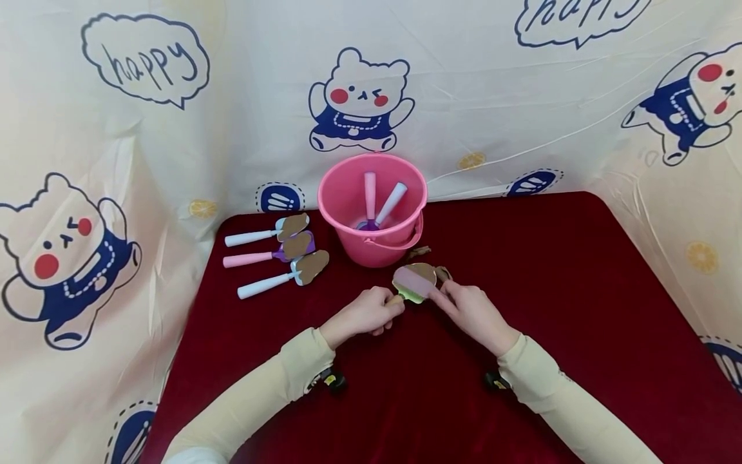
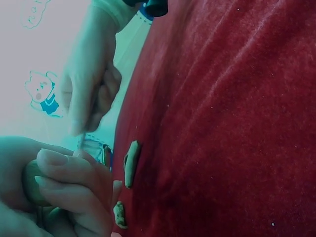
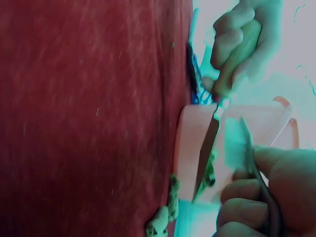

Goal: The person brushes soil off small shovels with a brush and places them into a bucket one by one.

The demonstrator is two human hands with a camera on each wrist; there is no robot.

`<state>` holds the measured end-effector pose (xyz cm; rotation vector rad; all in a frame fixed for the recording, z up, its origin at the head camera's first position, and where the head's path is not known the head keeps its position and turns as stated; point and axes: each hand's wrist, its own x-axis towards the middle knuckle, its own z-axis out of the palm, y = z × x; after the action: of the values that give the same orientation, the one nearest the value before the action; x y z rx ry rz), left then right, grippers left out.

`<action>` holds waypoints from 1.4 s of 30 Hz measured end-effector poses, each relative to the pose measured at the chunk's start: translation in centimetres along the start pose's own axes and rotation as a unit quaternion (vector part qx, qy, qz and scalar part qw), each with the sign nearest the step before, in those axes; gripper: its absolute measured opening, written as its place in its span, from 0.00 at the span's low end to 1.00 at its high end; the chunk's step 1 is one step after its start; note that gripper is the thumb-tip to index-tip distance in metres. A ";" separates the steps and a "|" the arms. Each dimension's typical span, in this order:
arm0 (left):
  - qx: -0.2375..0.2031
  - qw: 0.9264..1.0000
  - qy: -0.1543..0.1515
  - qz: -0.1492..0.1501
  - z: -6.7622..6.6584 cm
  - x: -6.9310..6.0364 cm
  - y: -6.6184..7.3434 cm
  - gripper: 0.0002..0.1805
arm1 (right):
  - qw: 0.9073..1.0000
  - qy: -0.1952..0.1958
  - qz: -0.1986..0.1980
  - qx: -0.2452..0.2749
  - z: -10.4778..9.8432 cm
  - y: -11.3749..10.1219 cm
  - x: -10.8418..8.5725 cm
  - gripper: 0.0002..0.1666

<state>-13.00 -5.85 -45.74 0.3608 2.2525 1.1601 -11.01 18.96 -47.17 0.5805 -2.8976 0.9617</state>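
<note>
The left hand (image 1: pixel 368 314) grips the wooden handle (image 3: pixel 239 57) of a small trowel, its fingers curled round it. Brown clay-like material (image 1: pixel 428 269) covers part of the trowel's blade (image 1: pixel 415 297). Pinched in the right hand (image 1: pixel 478 317) is a thin, flat pinkish scraper (image 1: pixel 411 282), which lies over the blade in the head view; in the right wrist view it is beside the blade (image 3: pixel 208 143), and I cannot tell whether they touch. In the left wrist view the left hand (image 2: pixel 74 187) is close up, with the right hand (image 2: pixel 91 84) beyond it.
A pink bucket (image 1: pixel 371 248) behind the hands holds a pink-handled tool (image 1: pixel 370 193) and a white-handled tool (image 1: pixel 391 201). Several tools with brown-coated heads lie at the left, one with a pink handle (image 1: pixel 246 260). Brown pieces (image 1: pixel 420 252) lie beside the bucket on the red cloth (image 1: pixel 580 290).
</note>
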 end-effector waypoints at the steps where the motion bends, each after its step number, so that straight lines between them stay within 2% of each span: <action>1: -0.001 1.000 0.001 0.002 0.0 0.0 0.0 0.16 | 1.000 -0.009 -0.003 0.002 0.1 -0.1 0.0 0.19; 4: -0.006 1.000 0.000 0.003 0.0 0.0 0.1 0.15 | 1.000 -0.013 0.003 -0.003 0.1 -0.2 -0.1 0.20; 9: -0.009 1.000 0.004 0.005 -0.1 -0.2 0.3 0.16 | 1.000 0.015 0.018 -0.019 -0.3 0.0 0.0 0.19; 14: -0.011 1.000 0.006 0.009 -0.2 -0.3 0.4 0.15 | 0.999 0.028 0.026 -0.031 -0.5 0.1 0.2 0.19; 17: -0.018 1.000 0.006 0.007 -0.3 -0.4 0.4 0.14 | 1.000 0.015 0.022 -0.014 -0.4 -0.1 0.1 0.19; 20: -0.024 1.000 0.008 0.005 -0.3 -0.4 0.5 0.13 | 1.000 -0.013 0.010 0.011 -0.3 -0.5 0.1 0.19; 24: -0.027 1.000 0.007 0.000 -0.3 -0.5 0.7 0.14 | 0.999 -0.030 0.012 0.013 -0.4 -0.5 0.1 0.20; 31: -0.030 1.000 0.004 0.005 -0.3 -0.6 0.7 0.14 | 0.999 0.000 0.038 -0.005 -1.0 0.0 0.3 0.17; 39: -0.027 1.000 -0.001 0.002 -0.2 -0.6 0.4 0.14 | 0.997 0.035 0.050 -0.039 -1.0 0.2 0.2 0.19; 42: -0.032 0.999 0.000 0.000 -0.2 -0.6 0.3 0.13 | 0.998 0.039 0.040 -0.037 -1.1 0.1 0.2 0.19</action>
<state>-12.65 -6.12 -45.17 0.3350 2.2089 1.2299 -11.36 19.61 -46.30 0.4146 -2.8917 0.8611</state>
